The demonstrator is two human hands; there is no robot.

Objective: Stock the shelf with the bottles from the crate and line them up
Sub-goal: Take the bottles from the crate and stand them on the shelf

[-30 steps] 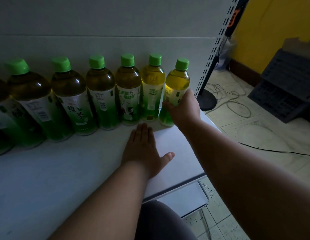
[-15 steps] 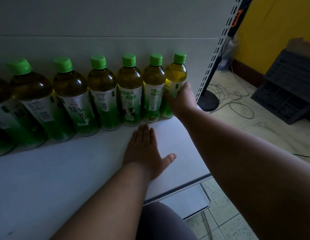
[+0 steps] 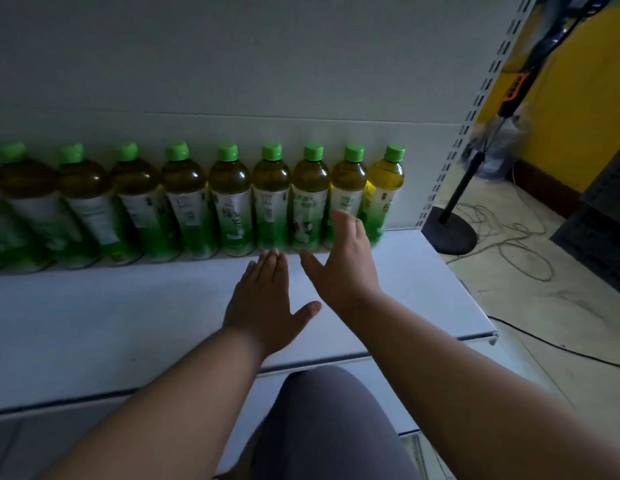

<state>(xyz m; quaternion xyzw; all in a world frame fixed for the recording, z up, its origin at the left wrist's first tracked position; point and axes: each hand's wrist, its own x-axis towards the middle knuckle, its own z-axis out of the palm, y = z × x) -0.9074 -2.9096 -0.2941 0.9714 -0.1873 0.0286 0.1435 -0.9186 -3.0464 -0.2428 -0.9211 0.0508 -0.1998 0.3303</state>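
Green-capped tea bottles (image 3: 270,199), upright in one row along the back panel of the white shelf (image 3: 111,323), spanning 9 to 2 o'clock; rightmost bottle (image 3: 384,199) paler yellow. Right hand (image 3: 343,261), fingers straight and relaxed, raised just before the row, holding nothing. Left hand (image 3: 267,303) flat on the shelf, thumb spread. Black stand base (image 3: 450,230) on floor, 3 o'clock.

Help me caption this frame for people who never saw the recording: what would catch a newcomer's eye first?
A row of green-capped tea bottles stands against the back panel of the white shelf, the rightmost bottle glowing a brighter yellow than the rest. In front of it two bare hands are open and hold nothing: the left hand low over the shelf, the right hand raised before the last bottles.
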